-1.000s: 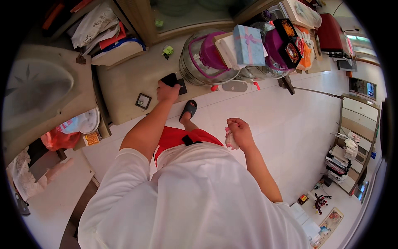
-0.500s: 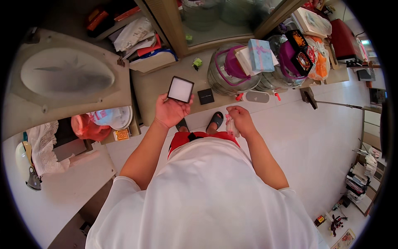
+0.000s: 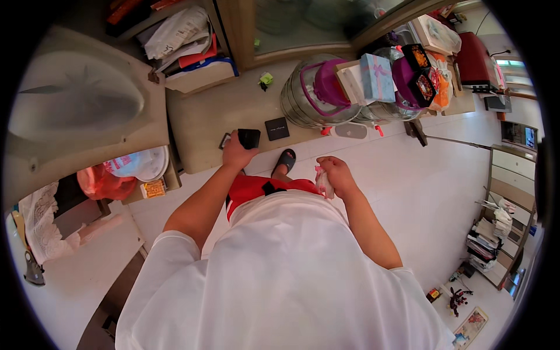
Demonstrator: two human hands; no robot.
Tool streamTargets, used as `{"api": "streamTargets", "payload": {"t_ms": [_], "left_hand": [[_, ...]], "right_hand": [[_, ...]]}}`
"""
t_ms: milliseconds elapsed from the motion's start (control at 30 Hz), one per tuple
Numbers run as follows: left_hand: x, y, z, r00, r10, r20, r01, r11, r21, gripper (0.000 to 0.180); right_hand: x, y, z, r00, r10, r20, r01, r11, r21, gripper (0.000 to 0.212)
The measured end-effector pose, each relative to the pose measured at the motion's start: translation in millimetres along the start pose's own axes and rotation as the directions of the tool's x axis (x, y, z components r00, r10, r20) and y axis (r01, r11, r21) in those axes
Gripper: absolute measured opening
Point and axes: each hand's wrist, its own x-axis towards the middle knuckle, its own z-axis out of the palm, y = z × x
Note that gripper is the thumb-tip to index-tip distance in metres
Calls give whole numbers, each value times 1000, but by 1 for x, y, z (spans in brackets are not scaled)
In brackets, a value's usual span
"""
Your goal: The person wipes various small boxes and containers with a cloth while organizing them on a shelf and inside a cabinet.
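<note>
In my left hand [image 3: 238, 153] is a small black square box [image 3: 249, 138], tipped so that its dark outside shows and its inside is hidden. A small dark-edged piece [image 3: 224, 140] shows just left of those fingers; I cannot tell whether it touches the ledge. To the right of the box, a flat black square lid [image 3: 277, 129] lies on the beige ledge [image 3: 204, 119]. My right hand [image 3: 339, 175] is closed on a small clear plastic bag with pink marks [image 3: 324, 182], held low in front of my red shorts.
Large glass jars [image 3: 303, 96] with purple lids stand on the ledge, a light blue gift box [image 3: 377, 77] on top. A crumpled green scrap [image 3: 266, 78] lies behind. At left is a cabinet door [image 3: 153, 111]; papers [image 3: 184, 35] fill a bin.
My left hand has turned the box over, from its white inside facing up to its dark outside, and lowered it toward the ledge. The right hand still holds the bag.
</note>
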Motion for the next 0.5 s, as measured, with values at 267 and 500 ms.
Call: {"api": "streamTargets", "payload": {"t_ms": [267, 500], "left_hand": [[21, 80, 70, 976, -206, 64, 204, 978, 44, 115], [33, 96, 103, 962, -260, 78, 255, 964, 68, 124]], "right_hand": [[-21, 4, -37, 991, 108, -80, -108, 994, 2, 32], [-23, 10, -74, 989, 116, -92, -115, 993, 12, 31]]}}
